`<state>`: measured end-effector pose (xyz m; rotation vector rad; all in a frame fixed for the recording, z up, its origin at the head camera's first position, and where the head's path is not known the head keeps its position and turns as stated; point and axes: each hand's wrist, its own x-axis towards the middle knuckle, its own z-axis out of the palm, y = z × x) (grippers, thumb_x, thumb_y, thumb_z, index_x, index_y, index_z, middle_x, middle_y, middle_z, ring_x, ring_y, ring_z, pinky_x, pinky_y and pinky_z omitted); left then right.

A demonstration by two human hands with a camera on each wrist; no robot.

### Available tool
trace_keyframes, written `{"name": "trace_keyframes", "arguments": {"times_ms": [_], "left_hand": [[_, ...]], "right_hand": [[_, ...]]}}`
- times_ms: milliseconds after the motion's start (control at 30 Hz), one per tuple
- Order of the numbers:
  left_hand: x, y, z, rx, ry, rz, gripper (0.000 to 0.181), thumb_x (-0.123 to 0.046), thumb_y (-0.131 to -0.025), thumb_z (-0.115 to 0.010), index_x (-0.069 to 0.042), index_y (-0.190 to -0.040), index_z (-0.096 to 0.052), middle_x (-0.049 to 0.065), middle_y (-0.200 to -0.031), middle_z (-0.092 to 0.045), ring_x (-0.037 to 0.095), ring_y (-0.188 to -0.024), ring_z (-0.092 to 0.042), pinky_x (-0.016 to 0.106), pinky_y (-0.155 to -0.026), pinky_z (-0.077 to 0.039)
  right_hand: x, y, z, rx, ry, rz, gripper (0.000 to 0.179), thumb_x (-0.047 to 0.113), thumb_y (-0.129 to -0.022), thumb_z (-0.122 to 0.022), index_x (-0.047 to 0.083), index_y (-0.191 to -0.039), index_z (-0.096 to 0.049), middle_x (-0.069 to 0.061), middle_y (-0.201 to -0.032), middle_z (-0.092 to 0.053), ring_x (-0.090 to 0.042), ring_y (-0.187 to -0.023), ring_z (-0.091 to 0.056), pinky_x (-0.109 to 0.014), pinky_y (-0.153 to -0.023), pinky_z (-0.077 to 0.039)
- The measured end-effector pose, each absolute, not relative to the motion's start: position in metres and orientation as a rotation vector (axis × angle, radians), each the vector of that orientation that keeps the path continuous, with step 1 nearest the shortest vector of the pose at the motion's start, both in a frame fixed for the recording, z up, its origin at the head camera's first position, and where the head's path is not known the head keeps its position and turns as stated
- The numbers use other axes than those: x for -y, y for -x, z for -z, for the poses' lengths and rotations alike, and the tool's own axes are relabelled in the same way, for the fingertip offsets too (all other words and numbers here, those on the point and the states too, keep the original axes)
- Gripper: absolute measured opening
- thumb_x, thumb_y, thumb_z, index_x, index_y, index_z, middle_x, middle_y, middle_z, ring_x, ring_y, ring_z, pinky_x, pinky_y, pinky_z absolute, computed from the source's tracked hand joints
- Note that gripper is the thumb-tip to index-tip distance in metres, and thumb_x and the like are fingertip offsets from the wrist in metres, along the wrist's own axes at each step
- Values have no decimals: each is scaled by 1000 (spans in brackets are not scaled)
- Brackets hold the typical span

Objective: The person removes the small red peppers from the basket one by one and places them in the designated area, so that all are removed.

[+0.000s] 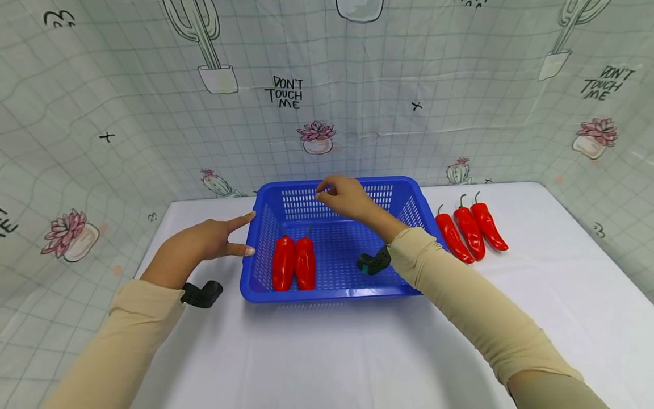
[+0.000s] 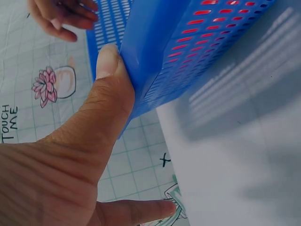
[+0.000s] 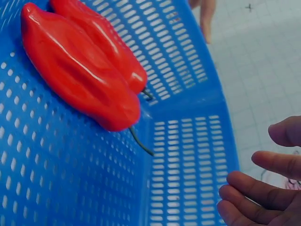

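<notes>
A blue plastic basket stands on the table, with two red chili peppers lying side by side at its left end. At the basket's left rim is my left hand; its thumb rests against the rim and its fingers are extended. My right hand hovers over the back part of the basket, fingers loosely bent and holding nothing. In the right wrist view, the pair of peppers shows green stems, and the right fingers appear near the rim.
Three more red peppers lie on the white table, right of the basket. Behind the table hangs a grid-patterned cloth with plant drawings. Dark devices are worn at both wrists.
</notes>
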<state>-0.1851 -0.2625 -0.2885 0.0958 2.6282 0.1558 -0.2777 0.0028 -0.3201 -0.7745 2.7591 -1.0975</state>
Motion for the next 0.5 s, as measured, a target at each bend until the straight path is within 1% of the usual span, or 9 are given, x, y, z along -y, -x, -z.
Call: {"name": "trace_keyframes", "arguments": {"times_ms": [100,200,367,500], "left_hand": [[262,186,288,-2625,-86,-162,96,-56,-88,-63,-19,-158,-9,36,-147,-37,57,-132,-39,69,-98,-41],[262,186,289,-2622,-90,-160,96,-56,-88,-63,-19,-158,-9,36,-147,-37,56,-132,-39,69,-99,-41],[262,186,289,-2619,-82,-158,96,-57,-88,-62,-20,-158,-9,36,-147,-37,56,-132,-40,69,-98,-42],[262,186,289,-2619,-77,-165,95,-56,-88,-63,-20,-158,-9,36,-146,-38,56,-131,-40,69,-97,-42]], "right_hand": [[3,277,324,-2747,768,1086,29,23,-98,-58,4,-119,-66,-15,-90,-71,-19,-71,-60,-30,-64,-50],[6,276,329,-2762,787,1051,28,22,-97,-59,4,-117,-67,-13,-87,-70,-19,-71,-60,-29,-63,-49],[10,276,334,-2746,797,1018,28,22,-97,-59,4,-116,-66,-15,-100,-72,-23,-81,-66,-32,-68,-53],[14,274,336,-2714,822,978,28,21,-97,-59,3,-117,-66,-16,-112,-71,-26,-93,-68,-36,-77,-56]]}}
